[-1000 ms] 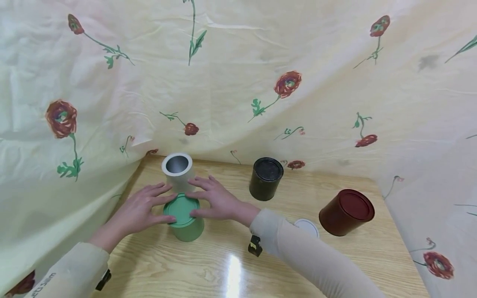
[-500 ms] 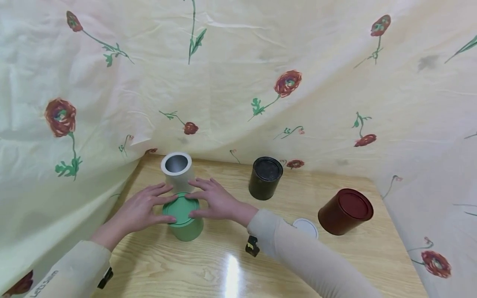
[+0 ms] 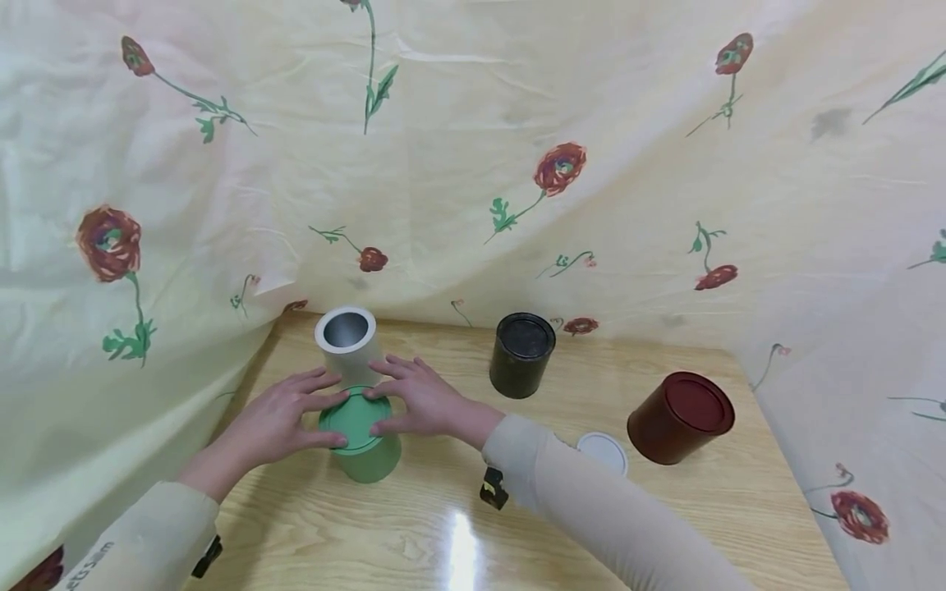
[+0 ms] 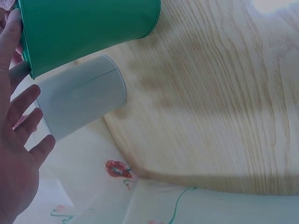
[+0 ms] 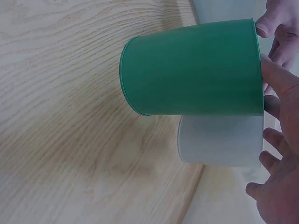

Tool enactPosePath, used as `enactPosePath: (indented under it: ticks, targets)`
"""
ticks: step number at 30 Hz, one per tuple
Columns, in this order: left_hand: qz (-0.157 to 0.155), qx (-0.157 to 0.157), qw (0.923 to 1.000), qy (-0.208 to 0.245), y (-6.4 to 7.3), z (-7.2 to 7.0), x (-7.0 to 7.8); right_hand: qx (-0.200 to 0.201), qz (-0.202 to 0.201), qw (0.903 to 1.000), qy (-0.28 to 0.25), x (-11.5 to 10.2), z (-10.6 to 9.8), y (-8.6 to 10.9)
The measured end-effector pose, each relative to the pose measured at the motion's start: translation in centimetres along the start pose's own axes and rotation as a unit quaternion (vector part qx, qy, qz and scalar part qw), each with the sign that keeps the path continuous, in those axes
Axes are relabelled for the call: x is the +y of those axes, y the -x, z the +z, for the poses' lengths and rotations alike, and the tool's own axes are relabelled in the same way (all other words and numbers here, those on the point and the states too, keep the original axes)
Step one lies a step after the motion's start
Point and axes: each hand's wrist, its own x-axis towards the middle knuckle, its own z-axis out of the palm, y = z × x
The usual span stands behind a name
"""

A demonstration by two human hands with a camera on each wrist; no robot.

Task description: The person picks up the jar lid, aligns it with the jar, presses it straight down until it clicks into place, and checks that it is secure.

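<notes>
A green tin [image 3: 368, 466] stands upright at the left of the table, with its green lid [image 3: 358, 420] on top. My left hand [image 3: 284, 420] lies at the lid's left side, thumb and index fingertip on its edge. From the right, my right hand [image 3: 424, 400] touches the lid the same way, other fingers spread. In both wrist views the fingertips sit at the top rim of the green tin [image 5: 191, 70], none wrapped round its side. Just behind stands a white tin [image 3: 351, 361] without a lid, its grey inside showing; the outstretched fingers overlap it.
A white round lid [image 3: 603, 451] lies on the wooden table [image 3: 414, 525], partly behind the right sleeve. Farther back is a black lidded tin [image 3: 521, 357], and to the right a dark red one [image 3: 680, 419]. A flowered cloth [image 3: 443, 164] hangs behind and along the sides.
Both hands keep nearly the same place on the green lid. The head view has shifted slightly; the tins stand where they were.
</notes>
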Motion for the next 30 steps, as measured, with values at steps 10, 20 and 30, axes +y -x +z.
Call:
enactPosePath:
  ticks: [10,20,30]
  targets:
    - [-0.017,0.018,0.9996,0.011,0.3,0.5,-0.2,0.018,-0.014,0.9994,-0.025,0.8,1.1,0.7]
    - [0.022,0.051,0.9985,0.0,-0.5,-0.2,0.2,0.065,-0.035,0.997,-0.024,1.6,0.9,2.3]
    - [0.045,0.043,0.9979,-0.017,-2.8,-1.5,2.4,0.094,-0.026,0.9945,-0.039,2.9,-0.5,6.3]
